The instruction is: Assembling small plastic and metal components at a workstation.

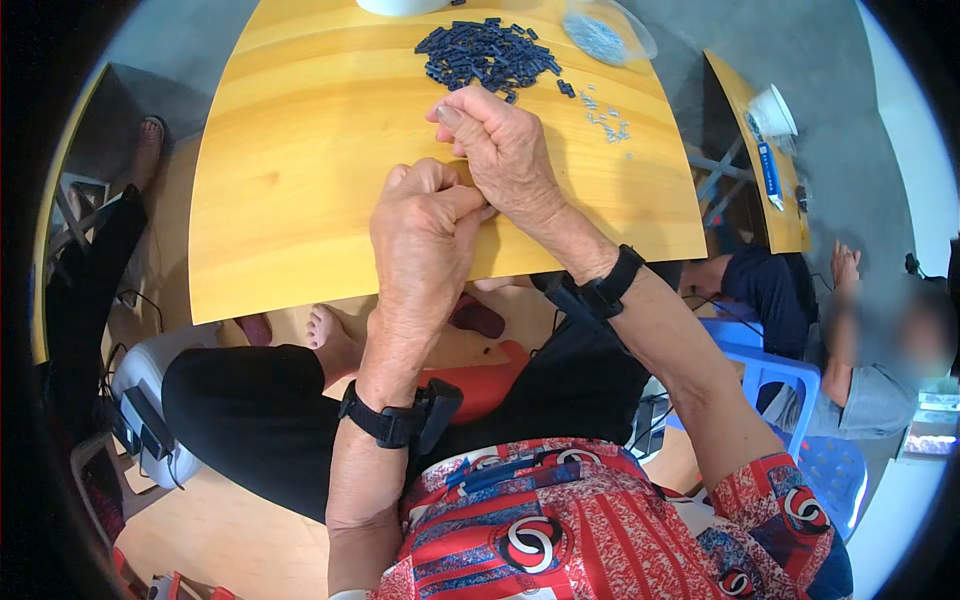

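One dark-trousered leg (112, 235) stretches at far left. Closer to us, a pale grey seat (150, 365) stands beside our black-clad left knee (245, 395), a black box (148, 422) against its side. Our left hand (422, 215), a black band (388, 424) below it on the forearm, is curled above the counter (280, 180), thumb pressed to the bent forefinger; what it may pinch is hidden from us. Past it, a white container (403, 5) is cut off at the top edge. Our right hand (500, 145) meets the left, fingers folded in; we cannot tell whether it grips anything. It stands between our left hand and a heap of small dark blue pieces (487, 55), just beside the heap's near edge. To the right, silvery bits (612, 125) lie scattered near a clear container (596, 38) of similar ones. On a second counter (790, 235), a white tub (775, 110) sits near a blue tube (769, 170); beyond is a person in grey (880, 405), close to a blue chair (770, 370).

Our counter shows yellow wood grain, its near edge above a pale wood-toned floor (250, 520).
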A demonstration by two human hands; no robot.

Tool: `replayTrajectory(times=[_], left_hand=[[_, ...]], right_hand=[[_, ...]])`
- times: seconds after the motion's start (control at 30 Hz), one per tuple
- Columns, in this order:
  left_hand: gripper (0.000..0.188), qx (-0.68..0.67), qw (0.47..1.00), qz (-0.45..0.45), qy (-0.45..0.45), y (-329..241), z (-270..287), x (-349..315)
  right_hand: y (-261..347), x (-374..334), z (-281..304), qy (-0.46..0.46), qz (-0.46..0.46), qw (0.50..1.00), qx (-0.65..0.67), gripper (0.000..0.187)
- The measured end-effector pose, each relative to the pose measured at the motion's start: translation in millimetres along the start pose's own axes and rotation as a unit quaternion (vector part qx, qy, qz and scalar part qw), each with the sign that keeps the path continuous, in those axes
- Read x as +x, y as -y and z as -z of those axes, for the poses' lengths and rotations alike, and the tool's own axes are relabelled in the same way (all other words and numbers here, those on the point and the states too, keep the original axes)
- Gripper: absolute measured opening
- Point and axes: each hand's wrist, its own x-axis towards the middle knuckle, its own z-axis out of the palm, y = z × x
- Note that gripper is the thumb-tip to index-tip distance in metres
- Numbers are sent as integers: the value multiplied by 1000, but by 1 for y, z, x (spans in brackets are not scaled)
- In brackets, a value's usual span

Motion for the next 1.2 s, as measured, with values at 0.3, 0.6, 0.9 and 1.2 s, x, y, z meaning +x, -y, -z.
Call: replayTrajectory(times=[0.3, 0.6, 0.9, 1.2], left_hand=[[9, 37, 999, -28, -16, -2, 1, 1], [7, 15, 999, -15, -27, 2, -1, 0], [13, 27, 999, -21, -10, 4, 6, 2], [10, -62, 998, 1, -1, -1, 11, 0]], right_hand=[[-6, 1, -1, 0, 51, 996, -76, 17], [-8, 0, -3, -6, 93, 990, -106, 6], [-6, 4, -4, 20, 93, 988, -120, 7], [8, -4, 32, -16, -143, 963, 227, 23]])
